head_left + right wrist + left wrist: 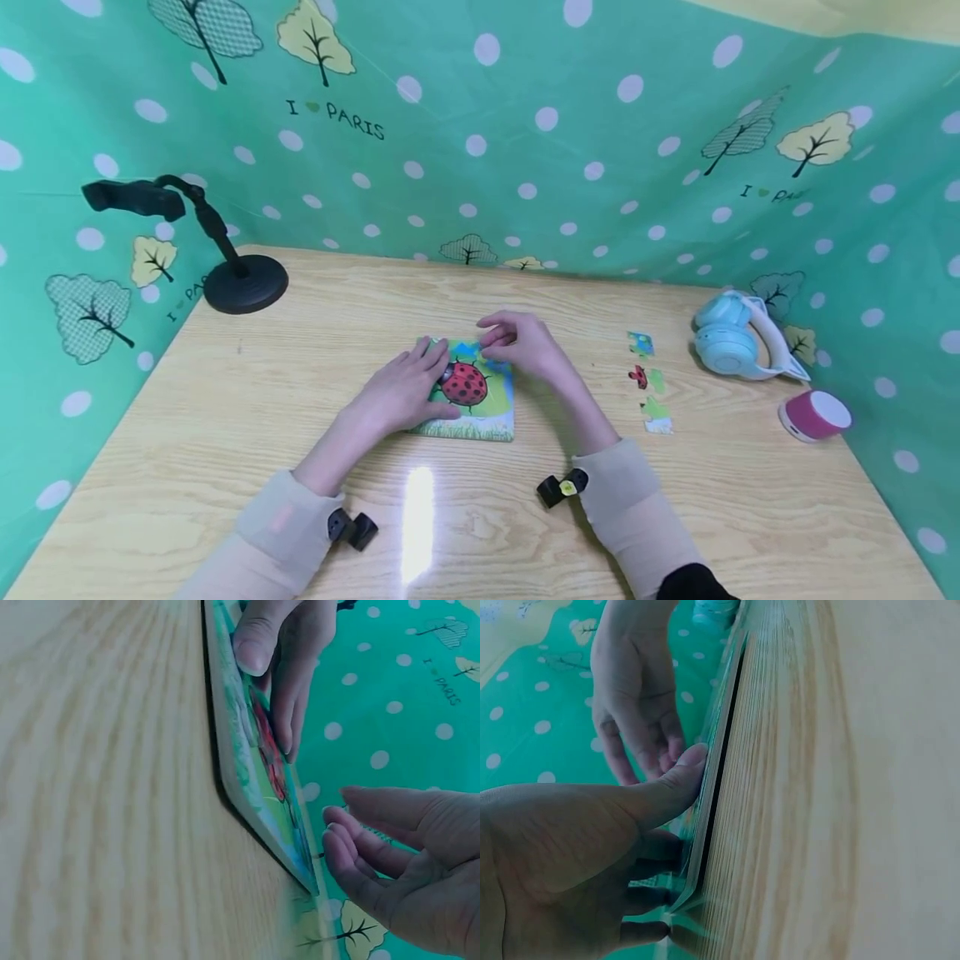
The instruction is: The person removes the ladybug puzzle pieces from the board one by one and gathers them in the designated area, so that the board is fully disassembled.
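Looking across the surface first, we see a pale wood-grain table [337,333] set against a green cloth [525,154] with white dots, printed trees and the words "I PARIS". A bright streak of light [417,521] reflects off the near part of the wood. At the far left corner we have a black stand [246,283] with a round base and a bent arm; toward the far right lie light-blue and white headphones [727,342], with a dark-pink cylinder [813,415] with a white top just beside them.

Between the two hands, near the middle of the table, we find the flat puzzle board [495,432], its picture showing a red ladybird [465,385] with black spots above a strip of grass. Well to its right, loose puzzle pieces [655,408] in blue, green, red and white lie in a rough column.

Our left hand [401,392] lies across the board's left side, fingers extended and a little spread, thumb resting on the lower part. Our right hand [525,342] hovers at the upper right corner with its fingers loosely bent, their tips slightly apart; we see nothing held between them.
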`<state>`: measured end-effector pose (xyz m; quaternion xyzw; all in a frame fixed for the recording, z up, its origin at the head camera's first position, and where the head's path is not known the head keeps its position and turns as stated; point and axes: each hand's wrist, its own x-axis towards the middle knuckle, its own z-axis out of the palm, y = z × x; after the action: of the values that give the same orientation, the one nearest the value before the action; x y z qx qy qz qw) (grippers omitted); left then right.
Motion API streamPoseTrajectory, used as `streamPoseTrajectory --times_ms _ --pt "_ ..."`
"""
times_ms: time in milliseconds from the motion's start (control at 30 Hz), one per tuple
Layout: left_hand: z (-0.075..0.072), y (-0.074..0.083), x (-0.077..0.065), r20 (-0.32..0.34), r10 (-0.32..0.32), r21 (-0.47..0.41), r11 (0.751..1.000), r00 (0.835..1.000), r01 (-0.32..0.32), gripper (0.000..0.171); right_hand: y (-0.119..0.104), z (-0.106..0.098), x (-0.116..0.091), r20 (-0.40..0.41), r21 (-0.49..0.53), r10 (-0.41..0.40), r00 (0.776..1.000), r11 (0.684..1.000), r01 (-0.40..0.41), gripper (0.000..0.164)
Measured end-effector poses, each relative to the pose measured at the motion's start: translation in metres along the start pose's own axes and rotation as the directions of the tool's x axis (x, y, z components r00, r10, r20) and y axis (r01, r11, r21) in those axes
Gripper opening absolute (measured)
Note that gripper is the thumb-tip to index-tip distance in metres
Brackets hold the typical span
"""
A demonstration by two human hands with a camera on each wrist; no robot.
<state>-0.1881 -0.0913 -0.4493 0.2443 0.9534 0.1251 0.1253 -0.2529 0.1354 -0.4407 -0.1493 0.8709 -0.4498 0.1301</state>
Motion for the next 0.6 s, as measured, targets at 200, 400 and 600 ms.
streamPoseTrajectory --times_ms 200,400,600 --pt "0.0023 -0.0008 0.0005 -0.011 0.004 0.000 1.000 1.000 -0.004 0.096 0.0030 0.0047 -0.0009 0.007 -0.075 0.031 1.000 0.997 -0.030 0.045" --pt "0.0030 -0.0016 0.0006 -0.024 0.009 0.003 1.000 1.000 -0.009 0.094 0.0007 0.0072 -0.0015 0.000 -0.116 0.067 0.998 0.991 -0.067 0.044" --pt "0.0020 -0.0008 0.0007 -0.033 0.015 0.004 1.000 0.999 -0.015 0.094 -0.0009 0.0075 -0.0023 0.001 -0.111 0.079 0.997 0.991 -0.079 0.043"
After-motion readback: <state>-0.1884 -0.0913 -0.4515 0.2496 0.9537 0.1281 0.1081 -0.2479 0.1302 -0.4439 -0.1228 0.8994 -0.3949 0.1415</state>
